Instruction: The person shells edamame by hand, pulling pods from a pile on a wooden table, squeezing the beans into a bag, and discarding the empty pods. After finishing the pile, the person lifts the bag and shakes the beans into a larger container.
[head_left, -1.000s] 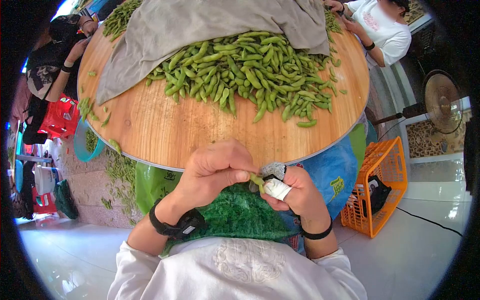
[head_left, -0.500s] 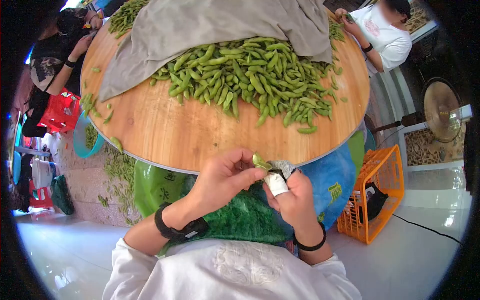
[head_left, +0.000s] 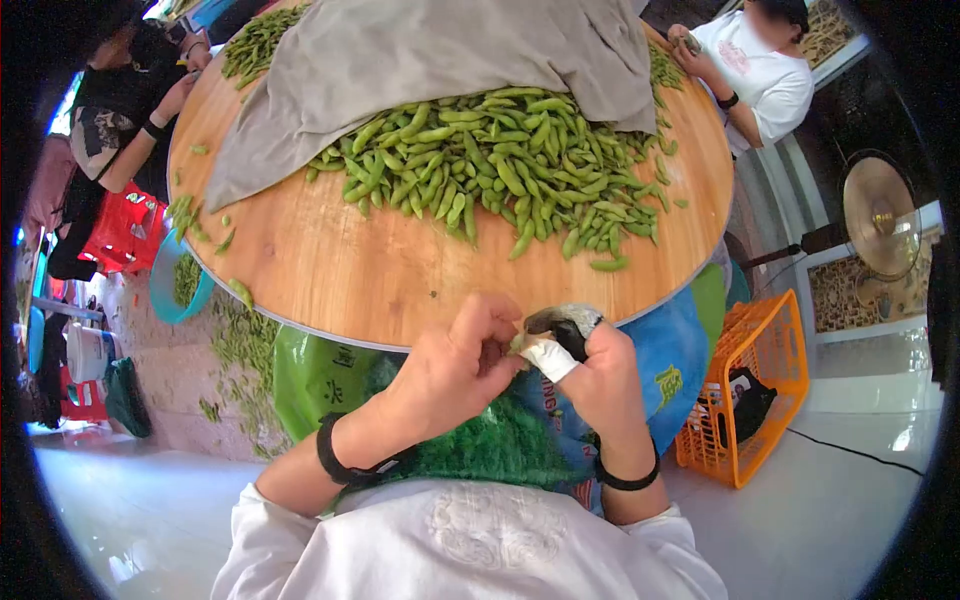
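Observation:
My left hand (head_left: 455, 370) is closed in a pinch at the table's near edge. At its fingertips a bit of green edamame pod (head_left: 517, 344) shows, mostly hidden by the fingers. My right hand (head_left: 605, 385) is curled just beside it, with a white wrap (head_left: 550, 357) round one finger. By its thumb and forefinger is a curved grey piece with a black inside (head_left: 568, 325); its kind I cannot make out. Ahead, a heap of edamame pods (head_left: 500, 170) lies on the round wooden table (head_left: 330, 270), partly under a grey cloth (head_left: 430, 50).
An orange crate (head_left: 745, 390) stands at the right, near a fan (head_left: 880, 215). Left of the table are a blue basin (head_left: 180, 285) and pods scattered on the floor (head_left: 240, 360). One person (head_left: 120, 110) sits at far left, another (head_left: 760, 80) at far right.
The pod that stuck up between my hands is now mostly hidden at my left fingertips. The grey piece by my right thumb has tilted, showing its dark inside. The view has shifted slightly.

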